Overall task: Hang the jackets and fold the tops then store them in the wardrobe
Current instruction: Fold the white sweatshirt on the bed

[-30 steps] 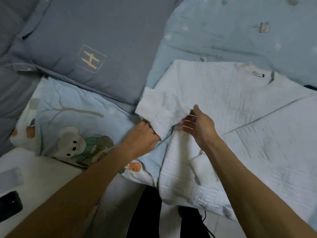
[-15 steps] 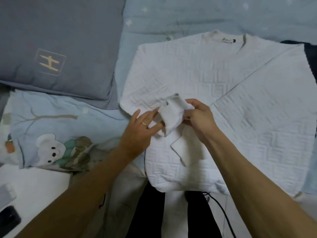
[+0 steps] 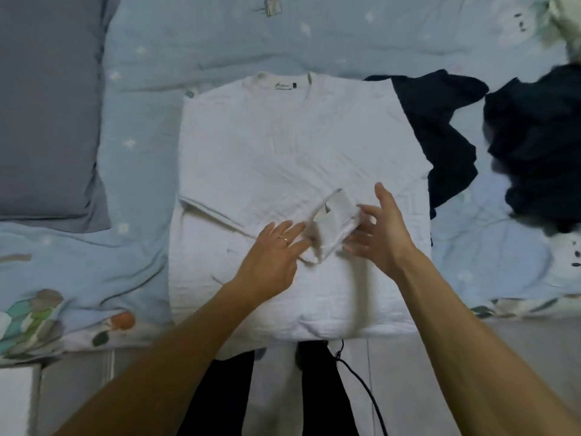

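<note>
A white textured top (image 3: 283,146) lies flat on the bed, collar label at the far end, both sleeves folded in over the body. The cuff of one sleeve (image 3: 333,228) stands raised over the lower middle of the top, between my hands. My left hand (image 3: 273,259) has straight fingers touching the cuff's left side. On the cuff's right side is my right hand (image 3: 380,231), its fingers spread and its fingertips at the fabric. Neither hand plainly grips the cuff. Blur hides the exact contact.
Dark garments (image 3: 446,133) lie crumpled right of the white top, with another dark heap (image 3: 540,152) farther right. A grey pillow (image 3: 47,105) sits at the left on the light blue bedcover (image 3: 220,39). A black cable (image 3: 361,382) hangs by my legs below the bed edge.
The left sleeve was folded across the top, and the cuff moved right toward its middle. Both hands went from holding the cuff to open fingers beside it. The view shifted right, revealing dark garments.
</note>
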Demonstrator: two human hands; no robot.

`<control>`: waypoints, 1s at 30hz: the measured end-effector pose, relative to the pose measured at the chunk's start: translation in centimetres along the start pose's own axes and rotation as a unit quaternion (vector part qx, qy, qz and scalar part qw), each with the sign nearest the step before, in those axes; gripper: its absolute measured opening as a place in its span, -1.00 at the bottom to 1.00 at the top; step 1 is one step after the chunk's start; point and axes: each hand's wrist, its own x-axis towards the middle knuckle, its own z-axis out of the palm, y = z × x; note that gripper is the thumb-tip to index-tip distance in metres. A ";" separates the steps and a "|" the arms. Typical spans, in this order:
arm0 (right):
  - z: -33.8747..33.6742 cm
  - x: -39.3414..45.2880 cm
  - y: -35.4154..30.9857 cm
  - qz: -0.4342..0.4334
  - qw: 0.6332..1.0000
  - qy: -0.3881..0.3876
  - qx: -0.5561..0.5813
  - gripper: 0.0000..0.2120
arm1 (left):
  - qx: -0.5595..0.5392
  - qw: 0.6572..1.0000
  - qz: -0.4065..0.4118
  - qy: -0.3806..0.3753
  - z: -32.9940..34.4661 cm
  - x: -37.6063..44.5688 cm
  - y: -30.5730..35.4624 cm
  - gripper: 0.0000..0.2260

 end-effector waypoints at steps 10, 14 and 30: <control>-4.4 1.8 0.3 -0.002 0.993 -0.046 -0.109 -0.33 | 0.068 0.995 0.073 -0.013 2.4 2.5 4.3 -0.21; -6.5 2.8 1.9 -0.081 0.946 -0.023 -0.313 -0.84 | 0.106 0.990 0.075 -0.055 3.0 3.8 4.9 -0.10; -2.8 -0.1 0.5 -0.323 0.797 0.020 -0.509 -0.82 | -0.070 0.985 -0.155 0.031 0.0 0.1 4.7 -0.53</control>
